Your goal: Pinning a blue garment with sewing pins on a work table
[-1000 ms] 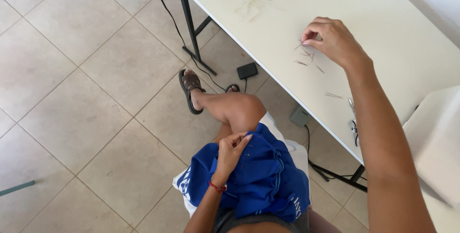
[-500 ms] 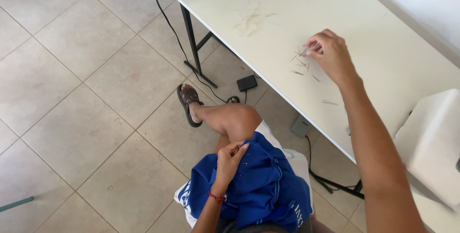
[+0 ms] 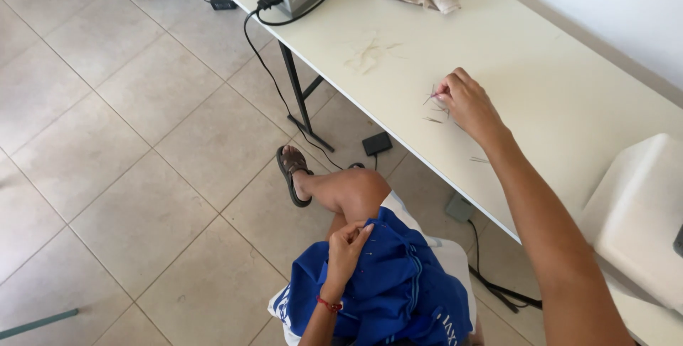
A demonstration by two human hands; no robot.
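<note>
Right hand (image 3: 466,104) outstretched, fingertips pinched together; left hand (image 3: 347,250) low over lap, fingers curled.

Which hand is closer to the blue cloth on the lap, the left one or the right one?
Left. The left hand rests on the blue cloth, pinching it at the knee. The right hand is far away, up on the white table, at thin pins.

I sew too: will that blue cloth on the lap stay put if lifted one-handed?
Probably not. The blue cloth lies in soft folds, so it would likely droop. It looks light, and the left hand pinches only one spot.
</note>
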